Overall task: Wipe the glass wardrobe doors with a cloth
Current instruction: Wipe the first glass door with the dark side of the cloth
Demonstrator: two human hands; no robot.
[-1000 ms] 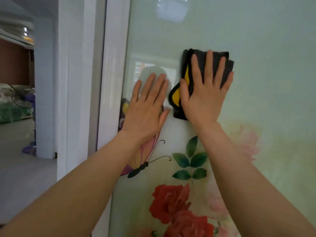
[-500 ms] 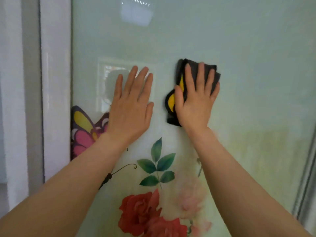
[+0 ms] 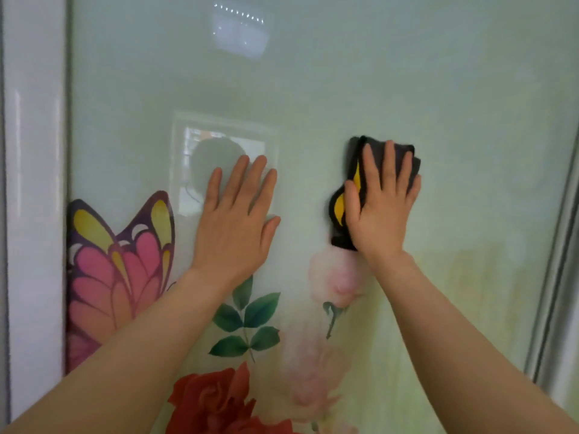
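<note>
The pale green glass wardrobe door (image 3: 391, 76) fills the view, printed with a pink butterfly (image 3: 116, 264), green leaves and red and pink roses. A folded black cloth with a yellow patch (image 3: 347, 195) lies flat on the glass at centre right. My right hand (image 3: 380, 205) presses it against the door with straight fingers spread over it. My left hand (image 3: 235, 223) rests flat on the bare glass to the left of the cloth, fingers straight and pointing up.
A white door frame (image 3: 34, 214) runs down the left edge. A metal frame edge (image 3: 560, 245) slants down the right side. Reflections of a window and a ceiling light show in the glass.
The view has shifted right along the door; the doorway at the left is out of sight. The cloth under my right hand has slid right across the glass, away from my left hand.
</note>
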